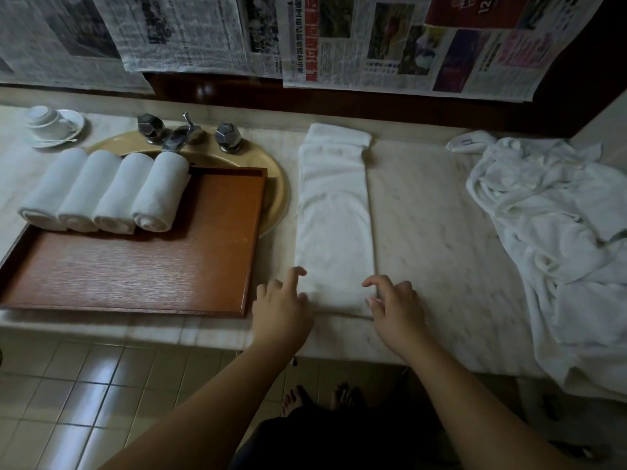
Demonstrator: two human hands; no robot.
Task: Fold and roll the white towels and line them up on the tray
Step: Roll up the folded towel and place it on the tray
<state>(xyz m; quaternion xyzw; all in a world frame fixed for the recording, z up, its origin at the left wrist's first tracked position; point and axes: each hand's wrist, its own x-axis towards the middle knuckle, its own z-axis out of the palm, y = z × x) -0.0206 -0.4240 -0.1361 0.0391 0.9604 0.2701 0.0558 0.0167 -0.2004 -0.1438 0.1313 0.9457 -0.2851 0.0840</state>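
A: Towel (334, 215), folded into a long strip, lies on counter (434, 215) btwn both hands.

B: Hands?

A: Left hand (281, 307) & right hand (395, 308) at its near corners, fingers loosely bent; actual grip can't tell. Four rolled towels (105, 189) on tray (142, 266), left of left hand.

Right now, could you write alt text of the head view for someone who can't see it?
Two hands, left and right, touch the near end of a folded towel on a counter. Four rolled towels line a tray to the left; a towel pile lies right.
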